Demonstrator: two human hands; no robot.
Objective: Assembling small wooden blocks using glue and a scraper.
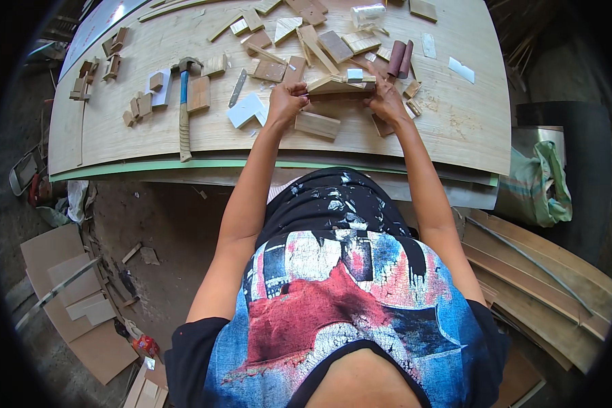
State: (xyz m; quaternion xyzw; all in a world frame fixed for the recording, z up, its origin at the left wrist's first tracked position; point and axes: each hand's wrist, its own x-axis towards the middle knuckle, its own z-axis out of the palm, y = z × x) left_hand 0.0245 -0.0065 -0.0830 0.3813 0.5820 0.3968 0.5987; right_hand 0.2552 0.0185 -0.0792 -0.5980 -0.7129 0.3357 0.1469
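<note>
Gripping from both ends, your left hand [285, 102] and right hand [386, 100] have their fingers curled around a small wooden assembly [333, 87], a pale piece with a peaked top sitting on the plywood tabletop [455, 122], right between your two hands. Left fingers wrap its left end, right fingers press its right end; both hands closed on it, nothing slack. Just below your grip lies a flat wooden block [317, 125]. Off to the left of your left hand, a white card [246, 110], and farther left a hammer [183, 109] with a blue neck. Just beyond your right hand, two dark rolls of sandpaper [400, 58] lie side by side.
</note>
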